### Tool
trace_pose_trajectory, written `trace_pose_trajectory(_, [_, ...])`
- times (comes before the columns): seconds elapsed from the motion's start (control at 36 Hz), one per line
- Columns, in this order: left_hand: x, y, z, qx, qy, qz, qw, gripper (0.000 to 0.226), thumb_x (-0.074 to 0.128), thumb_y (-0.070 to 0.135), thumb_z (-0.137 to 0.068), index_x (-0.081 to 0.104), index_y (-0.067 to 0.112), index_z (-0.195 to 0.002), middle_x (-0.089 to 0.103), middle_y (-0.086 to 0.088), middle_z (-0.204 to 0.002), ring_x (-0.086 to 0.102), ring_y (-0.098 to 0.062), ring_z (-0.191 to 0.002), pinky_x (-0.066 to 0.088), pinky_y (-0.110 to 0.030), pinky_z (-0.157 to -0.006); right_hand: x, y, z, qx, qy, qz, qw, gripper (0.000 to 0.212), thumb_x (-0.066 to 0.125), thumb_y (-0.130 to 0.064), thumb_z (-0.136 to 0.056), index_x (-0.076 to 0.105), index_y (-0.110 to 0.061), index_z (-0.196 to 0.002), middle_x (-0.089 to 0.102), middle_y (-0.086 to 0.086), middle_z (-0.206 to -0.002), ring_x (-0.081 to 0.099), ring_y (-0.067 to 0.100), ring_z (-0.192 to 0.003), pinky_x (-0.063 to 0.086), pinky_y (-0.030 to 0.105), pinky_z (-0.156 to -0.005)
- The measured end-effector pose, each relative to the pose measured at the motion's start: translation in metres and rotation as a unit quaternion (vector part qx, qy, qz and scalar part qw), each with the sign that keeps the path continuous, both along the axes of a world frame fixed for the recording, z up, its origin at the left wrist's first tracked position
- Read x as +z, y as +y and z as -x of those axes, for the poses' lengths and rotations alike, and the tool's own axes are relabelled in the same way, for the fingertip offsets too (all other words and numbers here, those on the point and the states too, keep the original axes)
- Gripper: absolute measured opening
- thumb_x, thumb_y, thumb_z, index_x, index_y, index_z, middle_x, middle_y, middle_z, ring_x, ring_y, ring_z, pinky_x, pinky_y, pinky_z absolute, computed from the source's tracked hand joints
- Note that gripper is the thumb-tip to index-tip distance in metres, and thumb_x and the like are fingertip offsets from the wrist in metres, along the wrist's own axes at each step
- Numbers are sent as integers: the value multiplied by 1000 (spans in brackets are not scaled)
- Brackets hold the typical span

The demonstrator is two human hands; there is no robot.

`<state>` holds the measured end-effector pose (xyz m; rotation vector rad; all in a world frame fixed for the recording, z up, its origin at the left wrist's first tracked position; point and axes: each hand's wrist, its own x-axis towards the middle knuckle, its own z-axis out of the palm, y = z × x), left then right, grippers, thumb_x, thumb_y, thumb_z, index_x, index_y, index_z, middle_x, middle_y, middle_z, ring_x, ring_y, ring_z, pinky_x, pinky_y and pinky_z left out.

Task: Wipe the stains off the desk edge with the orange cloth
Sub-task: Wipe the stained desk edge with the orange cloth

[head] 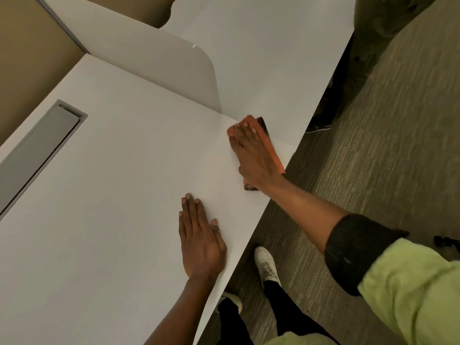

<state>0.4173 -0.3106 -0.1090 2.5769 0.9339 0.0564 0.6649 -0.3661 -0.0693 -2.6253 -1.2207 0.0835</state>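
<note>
Pressing the cloth [272, 148] flat under my right hand [254, 155], its length along the desk edge [251, 227]; left hand [200, 241] spread nearer me.

No legible text, no labels, no brand marks, no numbers, no signs on any surface in the head view

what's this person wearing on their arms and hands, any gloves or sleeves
No gloves: both the left hand and right hand are bare. The right arm has a fuzzy lime-green sleeve with a dark cuff pushed up past the forearm. The left forearm shows no sleeve, watch or rings.
</note>
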Motion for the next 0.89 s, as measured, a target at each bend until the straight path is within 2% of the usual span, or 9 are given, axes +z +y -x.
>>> trace_pose_trajectory(0.11, [0,0,0,-4,-1,-11,1000,65,23,38,-116,5,12,-173,-5,-2,-183,-10,-15,-169,4,-42,-138,1,8,-28,-4,-6,31,999,74,42,7,-93,26,-1,-164,27,23,-171,21,40,-161,6,49,-135])
trace_pose_trajectory(0.25, [2,1,0,-4,-6,-12,1000,65,25,36,-116,8,10,-173,-2,-3,-183,-8,-15,-169,5,-42,-138,1,-38,-38,-18,-29,59,998,90,55,3,-72,36,-7,-160,47,12,-157,39,33,-150,18,49,-131])
trace_pose_trajectory(0.36, [3,-1,0,-2,-2,-4,1000,66,24,38,-116,4,13,-173,-6,-1,-183,-10,-14,-169,3,-40,-138,10,-98,-7,-14,-18,128,992,111,73,-14,-61,30,-3,-162,36,18,-166,27,37,-157,13,52,-133])
trace_pose_trajectory(0.42, [3,0,-1,0,1,-4,1000,66,23,38,-116,3,14,-173,-8,0,-183,-12,-13,-169,1,-38,-138,6,-114,8,-15,2,119,993,120,83,-9,-57,27,0,-164,24,23,-172,18,39,-162,14,53,-134])
trace_pose_trajectory(0.47, [3,0,-2,1,3,-10,1000,66,23,37,-116,3,13,-173,-8,-1,-183,-12,-13,-169,-1,-37,-138,3,-113,9,-12,-1,115,993,118,82,-10,-60,27,0,-164,23,23,-173,16,38,-163,13,53,-134])
trace_pose_trajectory(0.56, [3,0,-2,3,7,-10,1000,66,23,37,-116,3,13,-173,-9,-1,-183,-12,-13,-169,-6,-34,-137,6,-86,-5,1,-31,145,989,108,75,-16,-66,29,-1,-163,32,22,-169,22,38,-161,7,53,-134])
trace_pose_trajectory(0.64, [3,-1,-2,5,8,-5,1000,66,22,39,-115,0,15,-173,-11,1,-182,-14,-11,-168,-7,-32,-136,3,-47,-19,31,-4,98,995,95,66,2,-75,29,2,-163,32,25,-169,21,42,-161,-2,47,-134])
trace_pose_trajectory(0.75, [3,-1,-3,8,15,-3,1000,66,22,40,-115,0,16,-173,-11,2,-182,-15,-11,-168,-6,-34,-137,9,6,-32,79,0,42,996,80,51,9,-85,32,1,-162,30,24,-170,19,41,-162,-2,43,-134])
trace_pose_trajectory(0.89, [6,0,-3,9,22,6,1000,68,21,43,-114,2,17,-173,-12,3,-182,-15,-9,-167,-3,-35,-137,12,29,-43,97,-1,50,994,73,44,7,-90,32,-2,-161,32,20,-169,20,37,-162,2,43,-135])
